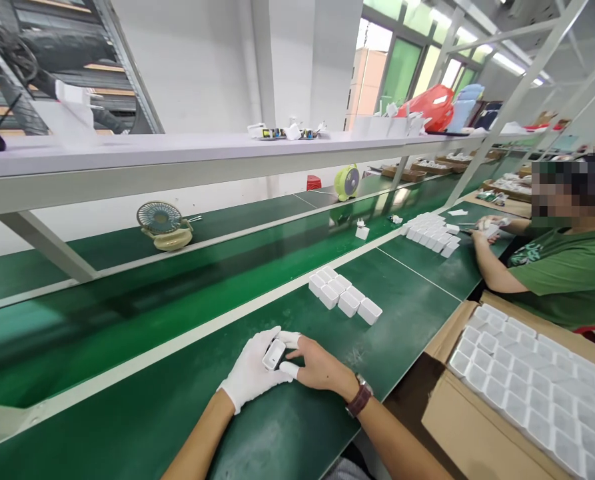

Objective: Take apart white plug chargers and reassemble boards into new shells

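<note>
My left hand, in a white glove, is closed around a small white charger housing held just above the green bench. The housing's rounded rectangular face, with a small dark slot, points up toward me, and dark edges show beside it. My right hand has white covers on the thumb and forefinger and pinches the same housing from the right. Its other fingers are partly curled. Beyond the hands, several white housings stand grouped in short rows on the bench.
A cardboard box of white housings stands at right. A sunken green conveyor belt runs beyond a pale rail, with a white plug adapter on it. A small fan stands farther back, under a shelf. A co-worker sits at right.
</note>
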Motion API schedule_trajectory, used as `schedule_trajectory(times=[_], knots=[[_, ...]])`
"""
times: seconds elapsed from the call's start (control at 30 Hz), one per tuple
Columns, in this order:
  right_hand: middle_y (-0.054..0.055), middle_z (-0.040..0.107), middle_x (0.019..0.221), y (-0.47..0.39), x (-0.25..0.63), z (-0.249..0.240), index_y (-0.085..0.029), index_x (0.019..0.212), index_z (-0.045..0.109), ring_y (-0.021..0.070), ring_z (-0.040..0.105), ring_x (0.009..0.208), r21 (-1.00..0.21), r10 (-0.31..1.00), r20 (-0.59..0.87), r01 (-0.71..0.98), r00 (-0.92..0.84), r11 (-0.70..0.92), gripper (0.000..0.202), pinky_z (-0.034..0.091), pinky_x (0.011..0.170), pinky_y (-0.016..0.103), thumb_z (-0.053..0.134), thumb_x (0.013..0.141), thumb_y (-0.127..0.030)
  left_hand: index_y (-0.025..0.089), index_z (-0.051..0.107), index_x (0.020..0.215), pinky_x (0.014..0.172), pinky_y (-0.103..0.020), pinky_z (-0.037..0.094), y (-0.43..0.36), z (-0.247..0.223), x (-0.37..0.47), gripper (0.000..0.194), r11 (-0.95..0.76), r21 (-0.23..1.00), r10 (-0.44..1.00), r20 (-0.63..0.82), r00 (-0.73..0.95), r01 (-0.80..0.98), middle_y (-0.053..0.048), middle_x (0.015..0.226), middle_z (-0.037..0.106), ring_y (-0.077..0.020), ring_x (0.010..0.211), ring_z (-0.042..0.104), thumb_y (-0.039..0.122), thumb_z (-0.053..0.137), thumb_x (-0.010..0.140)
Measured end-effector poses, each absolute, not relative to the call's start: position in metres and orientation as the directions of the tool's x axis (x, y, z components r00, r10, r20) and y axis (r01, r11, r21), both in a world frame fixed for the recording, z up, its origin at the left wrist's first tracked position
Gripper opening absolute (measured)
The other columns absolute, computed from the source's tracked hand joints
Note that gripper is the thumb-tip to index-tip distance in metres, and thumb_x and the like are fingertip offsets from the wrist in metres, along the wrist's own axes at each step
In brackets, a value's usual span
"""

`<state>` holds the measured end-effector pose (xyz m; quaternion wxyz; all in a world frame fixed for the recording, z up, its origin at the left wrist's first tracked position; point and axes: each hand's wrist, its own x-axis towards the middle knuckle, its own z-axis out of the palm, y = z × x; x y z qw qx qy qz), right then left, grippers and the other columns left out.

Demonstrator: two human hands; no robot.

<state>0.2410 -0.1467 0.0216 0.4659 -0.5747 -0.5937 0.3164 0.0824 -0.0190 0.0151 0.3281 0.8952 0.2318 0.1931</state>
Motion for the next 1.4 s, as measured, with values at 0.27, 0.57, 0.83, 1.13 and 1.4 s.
schedule_trajectory(times=[0.27, 0.57, 0.83, 1.13, 1.4], knots=[[0.008, 0.066, 0.120, -0.102, 0.244, 0.029, -0.022, 0.129, 0.060, 0.0220, 0.066, 0.108, -0.682, 0.940, 0.340, 0.697, 0.033, 0.222, 0.035, 0.055, 0.095, 0.035, 0.056, 0.094, -0.024, 0.024, 0.065, 0.121, 0.104, -0.044, 0.047, 0.015, 0.015, 0.071, 0.040, -0.529, 0.718, 0.752, 0.150, 0.642, 0.452, -0.007, 0.120, 0.068, -0.0284, 0.117, 0.062, 0.044, 0.061, 0.087], [0.014, 0.068, 0.116, -0.052, 0.225, 0.014, -0.014, 0.121, 0.065, 0.0276, 0.061, 0.113, -0.483, 0.900, 0.385, 0.786, -0.205, 0.386, 0.029, 0.047, 0.104, 0.045, 0.051, 0.096, -0.018, 0.021, 0.046, 0.141, 0.108, -0.042, 0.045, 0.017, 0.013, 0.025, 0.071, -0.327, 0.846, 0.886, 0.120, 0.447, 0.421, -0.008, 0.131, 0.063, -0.0241, 0.121, 0.062, 0.043, 0.072, 0.078], [0.017, 0.066, 0.114, -0.031, 0.212, -0.021, -0.012, 0.102, 0.069, 0.0291, 0.059, 0.110, -0.328, 0.873, 0.396, 0.844, -0.285, 0.425, 0.019, 0.047, 0.101, 0.047, 0.054, 0.095, -0.021, 0.021, 0.047, 0.143, 0.081, -0.038, 0.057, 0.016, 0.011, 0.019, 0.063, -0.242, 0.878, 0.905, 0.050, 0.423, 0.414, -0.009, 0.131, 0.065, -0.0177, 0.081, 0.067, 0.048, 0.060, 0.087], [0.015, 0.065, 0.116, -0.020, 0.218, -0.035, -0.012, 0.102, 0.068, 0.0277, 0.057, 0.115, -0.191, 0.861, 0.401, 0.891, -0.312, 0.412, 0.022, 0.043, 0.105, 0.042, 0.056, 0.095, -0.029, 0.023, 0.058, 0.135, 0.091, -0.040, 0.057, 0.026, 0.024, 0.025, 0.062, -0.194, 0.834, 0.899, -0.060, 0.433, 0.517, -0.007, 0.130, 0.068, -0.0288, 0.109, 0.068, 0.053, 0.067, 0.082], [0.015, 0.065, 0.126, -0.019, 0.218, -0.034, -0.010, 0.116, 0.066, 0.0286, 0.047, 0.132, -0.154, 0.823, 0.468, 0.887, -0.322, 0.434, 0.030, 0.038, 0.113, 0.042, 0.050, 0.099, -0.030, 0.024, 0.061, 0.131, 0.115, -0.045, 0.042, 0.044, 0.014, 0.010, 0.058, -0.094, 0.958, 0.920, -0.020, 0.392, 0.271, -0.007, 0.139, 0.062, -0.0305, 0.128, 0.058, 0.052, 0.070, 0.082]])
